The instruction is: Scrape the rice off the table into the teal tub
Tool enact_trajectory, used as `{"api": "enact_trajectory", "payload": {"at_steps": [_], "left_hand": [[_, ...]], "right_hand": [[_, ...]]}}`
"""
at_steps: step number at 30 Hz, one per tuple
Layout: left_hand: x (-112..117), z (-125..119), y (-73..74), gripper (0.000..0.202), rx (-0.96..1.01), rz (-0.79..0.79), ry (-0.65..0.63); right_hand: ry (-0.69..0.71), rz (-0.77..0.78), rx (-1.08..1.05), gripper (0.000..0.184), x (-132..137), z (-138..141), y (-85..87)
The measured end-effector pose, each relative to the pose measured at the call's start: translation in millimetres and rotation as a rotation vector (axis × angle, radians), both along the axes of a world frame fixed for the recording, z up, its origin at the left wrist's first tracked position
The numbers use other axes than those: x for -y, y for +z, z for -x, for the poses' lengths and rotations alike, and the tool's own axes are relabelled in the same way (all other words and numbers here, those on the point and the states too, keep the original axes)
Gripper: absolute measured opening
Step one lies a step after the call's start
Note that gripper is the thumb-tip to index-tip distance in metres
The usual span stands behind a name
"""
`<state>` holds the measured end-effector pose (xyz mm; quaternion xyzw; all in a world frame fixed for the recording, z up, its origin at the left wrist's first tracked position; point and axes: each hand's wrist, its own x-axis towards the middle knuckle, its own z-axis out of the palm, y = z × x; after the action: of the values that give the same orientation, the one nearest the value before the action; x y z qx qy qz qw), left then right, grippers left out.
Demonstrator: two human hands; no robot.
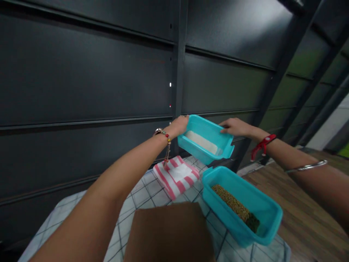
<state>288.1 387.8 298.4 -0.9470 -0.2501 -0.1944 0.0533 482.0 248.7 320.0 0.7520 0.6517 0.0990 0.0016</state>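
Between both hands hangs a turquoise plastic bin (195, 151), raised above the table, with a white layer (201, 141) on its floor that I cannot identify. My left hand (180, 124) is closed on its left end, and a beaded bracelet hangs from that wrist. My right hand (236, 127) grips the rim at the far right, wearing a red band. Just below and to the right, a second turquoise bin (268, 203) stands on the table. Inside it lie tan pellets (231, 200) and a small dark green heap (252, 222).
A folded pink-and-white striped cloth (177, 174) lies on the checked tablecloth (144, 193) below the raised bin. Nearest me is a brown cardboard piece (169, 233). Dark metal panels (89, 72) rise behind the table; wooden floor (308, 196) shows at right.
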Motion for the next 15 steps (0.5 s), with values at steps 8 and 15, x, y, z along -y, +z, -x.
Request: {"api": "enact_trajectory", "payload": {"at_steps": [8,15], "left_hand": [[-34.3,-66.9,-47.2,0.034,-0.062,-0.016,-0.022],[-61.2,-83.0,-83.1,0.034,-0.107,0.027,-0.050]], "right_hand": [[-0.127,0.061,-0.007,0.032,-15.6,-35.4,-47.0],[-0.129,0.125,0.013,0.029,-35.5,-36.3,-81.0]]}}
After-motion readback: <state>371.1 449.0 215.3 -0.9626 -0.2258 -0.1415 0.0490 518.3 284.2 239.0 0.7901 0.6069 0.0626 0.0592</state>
